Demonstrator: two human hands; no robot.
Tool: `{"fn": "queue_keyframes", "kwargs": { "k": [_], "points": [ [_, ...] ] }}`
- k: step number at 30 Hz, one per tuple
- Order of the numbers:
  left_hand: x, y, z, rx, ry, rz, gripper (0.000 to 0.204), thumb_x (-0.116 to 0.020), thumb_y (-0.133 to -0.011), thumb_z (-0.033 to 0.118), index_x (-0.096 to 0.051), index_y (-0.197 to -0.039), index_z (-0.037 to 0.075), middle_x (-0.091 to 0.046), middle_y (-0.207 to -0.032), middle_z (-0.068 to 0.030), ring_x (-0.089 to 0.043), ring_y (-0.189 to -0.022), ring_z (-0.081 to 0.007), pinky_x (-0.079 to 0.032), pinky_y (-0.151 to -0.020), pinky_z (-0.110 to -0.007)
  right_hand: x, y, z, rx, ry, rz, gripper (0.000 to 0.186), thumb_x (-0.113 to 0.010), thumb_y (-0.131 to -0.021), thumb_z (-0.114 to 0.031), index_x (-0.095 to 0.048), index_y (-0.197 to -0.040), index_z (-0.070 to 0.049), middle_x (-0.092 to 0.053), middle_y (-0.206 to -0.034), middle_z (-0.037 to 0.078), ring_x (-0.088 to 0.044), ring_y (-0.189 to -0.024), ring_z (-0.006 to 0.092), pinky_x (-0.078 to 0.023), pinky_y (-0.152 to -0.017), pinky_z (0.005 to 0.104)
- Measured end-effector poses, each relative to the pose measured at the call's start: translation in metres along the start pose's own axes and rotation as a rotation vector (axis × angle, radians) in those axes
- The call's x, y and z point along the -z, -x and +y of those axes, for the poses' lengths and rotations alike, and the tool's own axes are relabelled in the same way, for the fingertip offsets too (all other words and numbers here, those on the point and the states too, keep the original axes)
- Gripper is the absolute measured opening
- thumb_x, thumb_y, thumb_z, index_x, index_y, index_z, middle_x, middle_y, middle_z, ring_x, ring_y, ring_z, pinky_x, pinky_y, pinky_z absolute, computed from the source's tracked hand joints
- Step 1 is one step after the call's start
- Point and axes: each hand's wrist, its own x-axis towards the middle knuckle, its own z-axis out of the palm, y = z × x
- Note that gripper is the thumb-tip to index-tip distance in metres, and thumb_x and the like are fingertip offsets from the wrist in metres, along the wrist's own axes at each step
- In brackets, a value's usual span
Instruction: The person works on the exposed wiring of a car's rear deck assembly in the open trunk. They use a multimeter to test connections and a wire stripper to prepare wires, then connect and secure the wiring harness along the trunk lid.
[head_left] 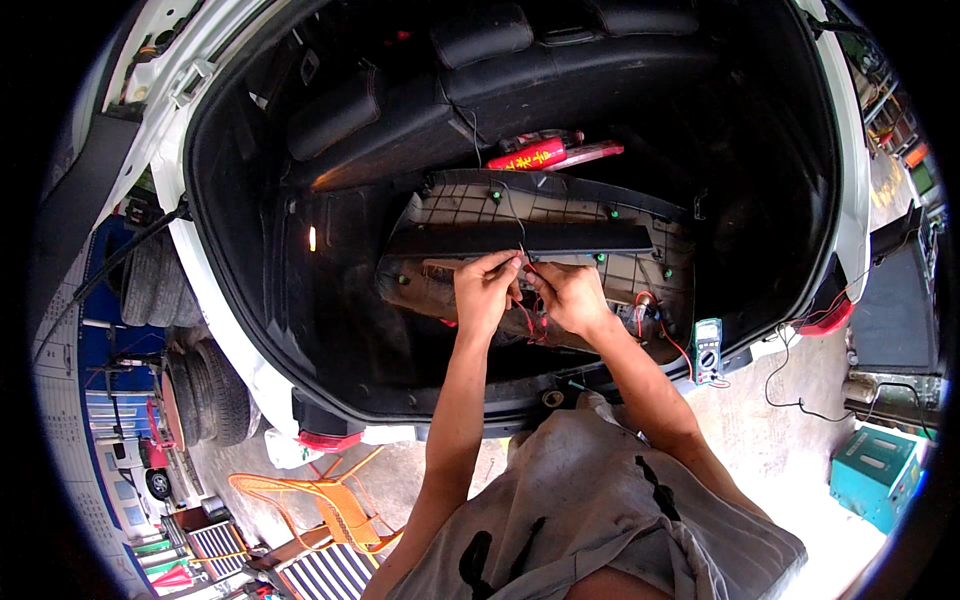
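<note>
While left hand (486,287) and right hand (574,297) pinch wires (543,326), a trim panel (560,207) lies beneath, multimeter (708,347) nearby

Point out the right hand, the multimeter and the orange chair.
Right hand (573,296): head view, on its back.
Multimeter (708,352): head view, on its front face.
Orange chair (346,512): head view, on its woven panel.

From here, big yellow chars on the red pkg (530,157), far side; wall board (72,450) print, left, & multimeter (708,352) markings, right, too tiny to read.
</note>
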Motion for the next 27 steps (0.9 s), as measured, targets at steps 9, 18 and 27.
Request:
{"fn": "queue_keyframes", "kwargs": {
  "k": [9, 18, 27],
  "points": [
    [0.0003, -0.0029, 0.0020, -0.006, -0.061, -0.048, 0.013, -0.067, -0.092, 0.002, -0.072, -0.100, -0.007, -0.062, -0.062, -0.0018, -0.051, -0.046, -0.0055, -0.035, -0.041, -0.021, 0.0008, -0.0004, 0.0043, 0.020, -0.005, -0.023, 0.013, -0.065, -0.090, -0.020, -0.067, -0.090, -0.008, -0.067, -0.077, 0.014, -0.064, -0.067, 0.0379, -0.051, -0.059, 0.0466],
    [0.0045, -0.0085, -0.0062, 0.021, -0.076, -0.085, 0.016, -0.071, -0.091, 0.008, -0.073, -0.101, -0.004, -0.062, -0.061, -0.0034, -0.052, -0.045, -0.0082, -0.033, -0.039, -0.022, 0.0000, -0.0016, 0.0050, 0.003, -0.010, -0.055, 0.014, -0.064, -0.090, -0.020, -0.067, -0.091, -0.007, -0.067, -0.078, 0.015, -0.064, -0.069, 0.0384, -0.051, -0.061, 0.0464],
    [0.0024, -0.0077, -0.0008, 0.028, -0.088, -0.096, 0.015, -0.071, -0.090, 0.006, -0.074, -0.100, -0.005, -0.062, -0.061, -0.0024, -0.051, -0.046, -0.0062, -0.033, -0.040, -0.021, 0.0000, -0.0007, 0.0045, -0.018, -0.030, -0.055, 0.014, -0.064, -0.090, -0.020, -0.067, -0.090, -0.006, -0.068, -0.077, 0.015, -0.064, -0.069, 0.0382, -0.050, -0.061, 0.0466]
  ]
}}
